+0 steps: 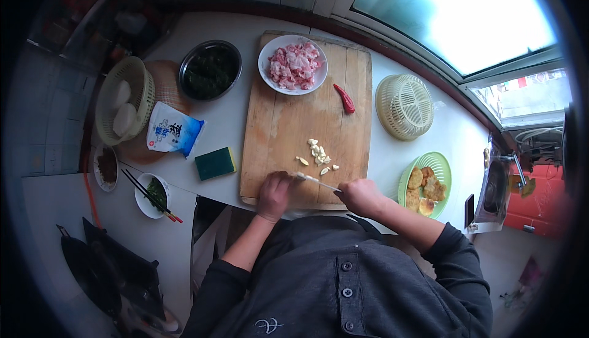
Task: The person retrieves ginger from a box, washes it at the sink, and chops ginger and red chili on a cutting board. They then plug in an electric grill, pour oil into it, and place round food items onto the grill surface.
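Observation:
My right hand (pixel 362 196) grips the handle of a knife (pixel 326 185) over the near edge of a wooden cutting board (pixel 294 126). The blade shows almost edge-on and points left, with pale bits near its far end. Right at that end is my left hand (pixel 274 195), blurred, with its fingers bent down over the board; whether it holds anything is hidden. Just beyond the knife lies a small heap of peeled garlic pieces (pixel 318 153), several of them loose. A red chili pepper (pixel 344 98) rests farther back, beside a white plate (pixel 263 78) of sliced raw meat (pixel 294 65).
Left of the board are a green sponge (pixel 215 164), a salt packet (pixel 172 131), a metal bowl (pixel 238 73) of dark greens and a bowl (pixel 142 200) with chopsticks (pixel 149 195). On the right stand an upturned plastic basket (pixel 405 106) and a green basket (pixel 446 181) of fried food.

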A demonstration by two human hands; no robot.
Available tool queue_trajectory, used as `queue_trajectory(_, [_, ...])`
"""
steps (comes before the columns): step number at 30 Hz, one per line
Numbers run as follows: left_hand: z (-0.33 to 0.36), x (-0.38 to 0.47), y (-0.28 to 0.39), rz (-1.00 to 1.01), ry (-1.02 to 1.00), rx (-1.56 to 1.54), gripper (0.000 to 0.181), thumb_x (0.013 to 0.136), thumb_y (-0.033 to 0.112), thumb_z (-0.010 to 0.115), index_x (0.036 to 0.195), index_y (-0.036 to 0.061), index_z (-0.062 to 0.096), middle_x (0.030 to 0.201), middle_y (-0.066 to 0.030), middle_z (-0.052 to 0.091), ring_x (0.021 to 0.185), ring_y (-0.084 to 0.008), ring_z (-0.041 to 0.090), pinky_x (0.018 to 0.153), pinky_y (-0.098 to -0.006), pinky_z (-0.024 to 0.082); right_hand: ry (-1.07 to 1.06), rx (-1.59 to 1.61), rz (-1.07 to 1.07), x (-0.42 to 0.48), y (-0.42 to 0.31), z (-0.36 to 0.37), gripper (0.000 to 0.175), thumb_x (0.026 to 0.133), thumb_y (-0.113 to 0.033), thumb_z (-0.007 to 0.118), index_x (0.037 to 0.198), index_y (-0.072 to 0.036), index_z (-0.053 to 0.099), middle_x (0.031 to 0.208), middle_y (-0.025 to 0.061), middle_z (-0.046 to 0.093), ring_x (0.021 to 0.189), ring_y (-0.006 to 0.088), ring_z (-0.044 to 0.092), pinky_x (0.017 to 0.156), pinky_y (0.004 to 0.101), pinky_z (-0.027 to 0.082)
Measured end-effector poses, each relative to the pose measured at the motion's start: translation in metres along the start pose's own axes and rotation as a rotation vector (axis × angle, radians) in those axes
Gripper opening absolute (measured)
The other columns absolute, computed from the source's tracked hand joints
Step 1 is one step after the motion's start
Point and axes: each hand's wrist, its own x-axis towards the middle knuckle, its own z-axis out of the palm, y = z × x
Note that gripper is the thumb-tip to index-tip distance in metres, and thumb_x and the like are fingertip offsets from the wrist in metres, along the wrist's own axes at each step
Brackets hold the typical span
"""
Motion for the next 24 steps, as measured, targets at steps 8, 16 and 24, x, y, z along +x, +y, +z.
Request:
queue_trajectory(8, [0.002,-0.001,-0.001,0.017,0.005,0.072,0.022,0.070,0.002,0.057,0.091,0.0040,0.056,0.093,-0.0156,0.054,0.086,-0.0351,0.054,0.075,-0.0407,0.047,0.072,0.040,-0.026,0.047,-0.013,0.033,0.014,0.073,-0.017,0.058,0.076,-0.003,0.058,0.073,0.0163,0.062,0.071,0.0336,0.061,0.062,0.0433,0.048])
queue_trajectory(16, [0.006,-0.002,-0.002,-0.015,0.005,0.001,0.025,0.070,0.003,0.058,0.095,0.0047,0.056,0.092,-0.0156,0.053,0.084,-0.0361,0.053,0.075,-0.0413,0.046,0.009,0.036,0.026,0.006,-0.009,-0.002,0.019,0.081,-0.022,0.053,0.077,-0.003,0.056,0.069,0.0172,0.060,0.068,0.0334,0.061,0.060,0.0442,0.048])
queue_trajectory(24, [0.001,-0.001,0.001,0.005,-0.022,0.036,0.026,0.068,0.002,0.057,0.094,0.0042,0.056,0.092,-0.0149,0.053,0.085,-0.0336,0.054,0.073,-0.0410,0.047,0.130,0.057,-0.048,0.051,-0.012,0.026,0.011,0.070,-0.012,0.055,0.074,-0.002,0.060,0.071,0.0175,0.061,0.070,0.0333,0.062,0.062,0.0426,0.049])
